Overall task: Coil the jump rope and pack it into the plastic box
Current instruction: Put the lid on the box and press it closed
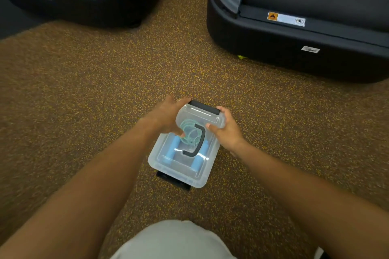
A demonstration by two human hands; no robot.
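Note:
A clear plastic box (166,164) sits on the speckled floor in front of me with its clear lid on top. The lid carries a black carry handle (199,143), and a black latch (204,107) shows at the far end. Through the lid I see the jump rope: a coiled light-teal cord (188,130) and two light-blue handles (171,149). My left hand (166,115) grips the box's far left corner, thumb on the lid. My right hand (226,130) grips the far right corner, thumb on the lid edge.
Two black treadmill bases stand ahead, one at the upper left (84,1) and one at the upper right (294,37), with a strip of brown speckled floor (179,48) between them. My pale-clothed knee (174,239) is at the bottom edge.

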